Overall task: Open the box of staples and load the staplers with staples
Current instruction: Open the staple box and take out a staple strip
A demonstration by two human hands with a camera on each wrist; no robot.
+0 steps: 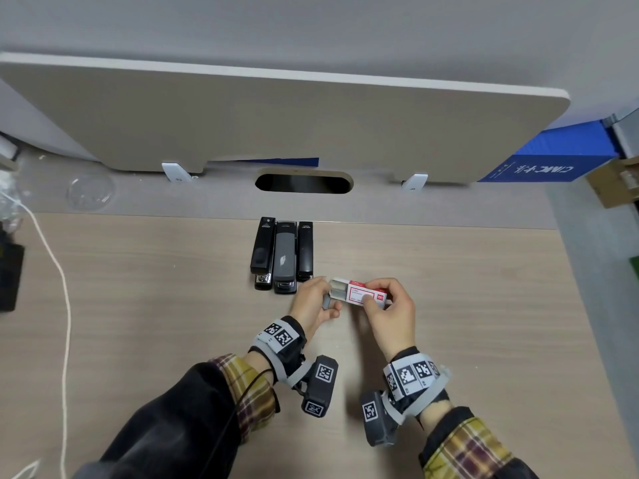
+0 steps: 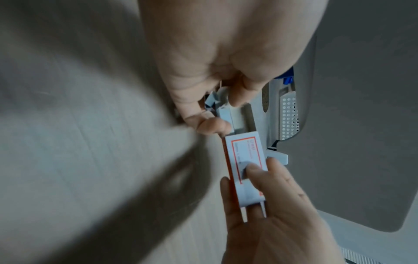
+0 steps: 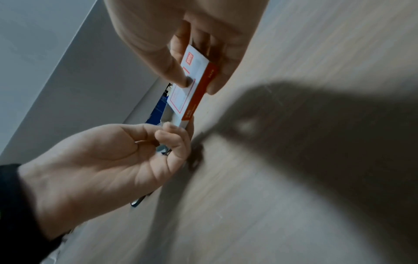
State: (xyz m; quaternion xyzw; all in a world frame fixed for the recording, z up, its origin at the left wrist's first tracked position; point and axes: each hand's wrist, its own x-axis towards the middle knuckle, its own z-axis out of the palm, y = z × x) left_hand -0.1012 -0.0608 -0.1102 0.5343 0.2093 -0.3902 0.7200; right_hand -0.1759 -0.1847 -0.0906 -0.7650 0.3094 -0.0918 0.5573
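Observation:
Three closed staplers lie side by side at the desk's middle: a black one point(image 1: 262, 252), a grey one point(image 1: 285, 259) and a slim black one point(image 1: 305, 250). Just in front of them both hands hold the small red-and-white box of staples point(image 1: 366, 294) above the desk. My right hand point(image 1: 375, 293) pinches the outer sleeve point(image 2: 246, 164) point(image 3: 192, 84), thumb on its label. My left hand point(image 1: 326, 295) pinches the inner tray point(image 1: 337, 288) point(image 2: 226, 116), which sticks out of the sleeve's left end with grey staple strips showing. Whether the fingers hold the tray or a strip is unclear.
A beige divider panel point(image 1: 276, 122) stands behind the staplers, with a cable hole point(image 1: 304, 183) at its foot. A white cord point(image 1: 58, 288) runs down the left side near a dark object point(image 1: 10, 278). A clear lid point(image 1: 90, 191) lies back left. A blue box point(image 1: 539, 160) stands back right.

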